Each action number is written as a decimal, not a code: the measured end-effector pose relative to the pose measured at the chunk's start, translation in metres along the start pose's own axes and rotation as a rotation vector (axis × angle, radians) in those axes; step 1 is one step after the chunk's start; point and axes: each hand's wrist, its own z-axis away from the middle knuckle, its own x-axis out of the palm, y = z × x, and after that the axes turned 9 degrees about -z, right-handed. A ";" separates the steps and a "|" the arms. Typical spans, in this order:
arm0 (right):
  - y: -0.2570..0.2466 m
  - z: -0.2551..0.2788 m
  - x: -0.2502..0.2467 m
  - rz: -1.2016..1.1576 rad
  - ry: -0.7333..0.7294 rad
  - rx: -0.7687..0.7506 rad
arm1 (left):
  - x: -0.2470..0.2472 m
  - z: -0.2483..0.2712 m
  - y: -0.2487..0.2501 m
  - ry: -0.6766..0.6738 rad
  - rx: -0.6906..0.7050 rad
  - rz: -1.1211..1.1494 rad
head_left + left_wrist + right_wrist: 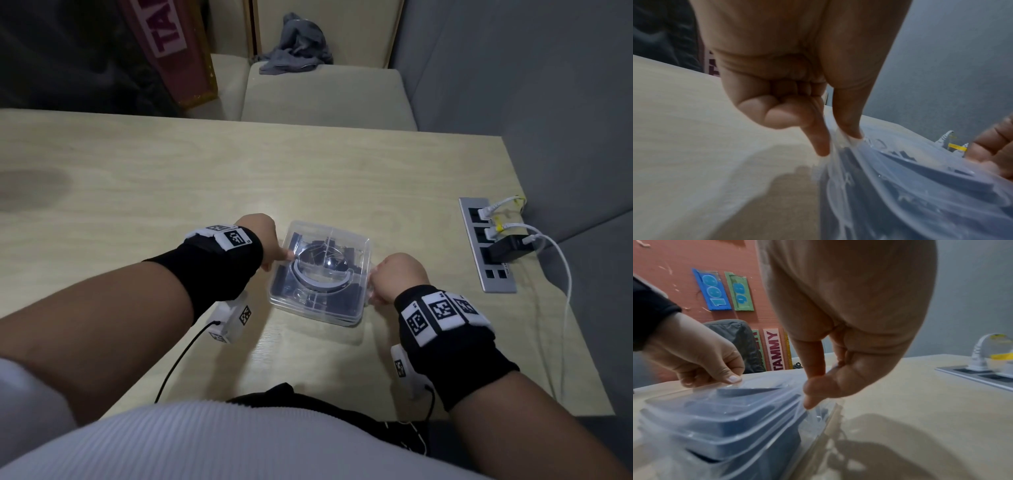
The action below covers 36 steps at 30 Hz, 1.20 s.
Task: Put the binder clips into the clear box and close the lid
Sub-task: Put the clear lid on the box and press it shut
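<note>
Lid on the clear box, one hand at each short side.

The box sits mid-bench, dark binder clips inside. The left hand pinches the lid's left edge; the right hand pinches the right-side tab, possibly a latch. The box lies between both grips, equally near.

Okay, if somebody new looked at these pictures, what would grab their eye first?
First, the clear box at the middle of the wooden table, dark binder clips showing through its lid. The left hand pinches the box's left edge and the right hand grips its right edge. To the right, a power strip with white cables plugged in.
</note>
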 end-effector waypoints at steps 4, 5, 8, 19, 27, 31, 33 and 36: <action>-0.003 0.000 0.003 0.045 0.029 0.000 | -0.001 0.004 -0.001 -0.001 -0.004 0.008; -0.003 0.000 0.005 0.046 0.035 0.001 | -0.002 0.004 -0.001 -0.003 -0.005 0.018; -0.004 -0.001 0.007 0.091 0.054 0.002 | -0.003 0.006 -0.001 -0.005 -0.005 0.025; -0.006 -0.007 -0.002 0.053 0.103 -0.056 | 0.002 0.001 -0.009 -0.040 0.023 0.220; 0.004 -0.010 -0.003 -0.082 0.071 -0.103 | 0.009 0.003 -0.038 -0.202 0.075 0.669; 0.001 -0.014 -0.005 -0.021 0.038 -0.101 | 0.009 0.001 -0.030 -0.184 0.070 0.586; 0.000 -0.015 -0.006 -0.004 0.026 -0.096 | 0.010 -0.002 -0.027 -0.192 0.054 0.601; 0.002 -0.017 -0.006 -0.004 0.031 -0.097 | 0.010 -0.001 -0.028 -0.195 0.045 0.697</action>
